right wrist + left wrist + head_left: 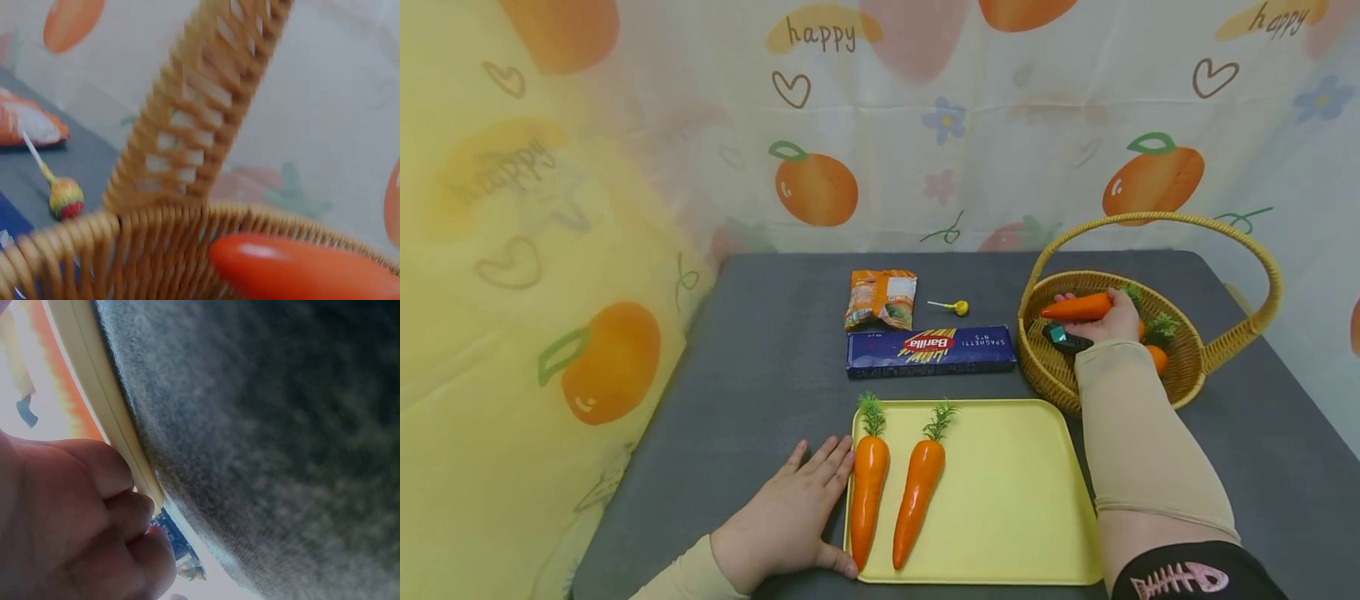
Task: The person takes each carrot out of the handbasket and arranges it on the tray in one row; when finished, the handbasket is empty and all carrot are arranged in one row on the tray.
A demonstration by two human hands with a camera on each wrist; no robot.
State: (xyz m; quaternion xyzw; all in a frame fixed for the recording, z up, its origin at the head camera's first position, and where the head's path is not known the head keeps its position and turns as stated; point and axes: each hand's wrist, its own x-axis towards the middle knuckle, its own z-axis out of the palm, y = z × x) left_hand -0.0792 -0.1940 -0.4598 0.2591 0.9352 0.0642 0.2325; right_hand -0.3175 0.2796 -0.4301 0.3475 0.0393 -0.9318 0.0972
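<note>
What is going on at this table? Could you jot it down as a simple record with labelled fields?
Left hand: rests against the left edge of the yellow tray
Right hand: holds an orange carrot at the wicker basket
On the tray: left carrot and right carrot, leafy ends at the far edge
In the basket: dark object with a teal patch; more carrots, partly hidden
Beyond the tray: blue spaghetti box
Beyond the box: orange packet, lollipop

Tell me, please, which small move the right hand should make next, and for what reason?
Probably the right hand should lift its carrot over the rim of the basket toward the tray: it holds the carrot at the basket's mouth, two other carrots lie on the tray, and the tray's right side is bare.
</note>
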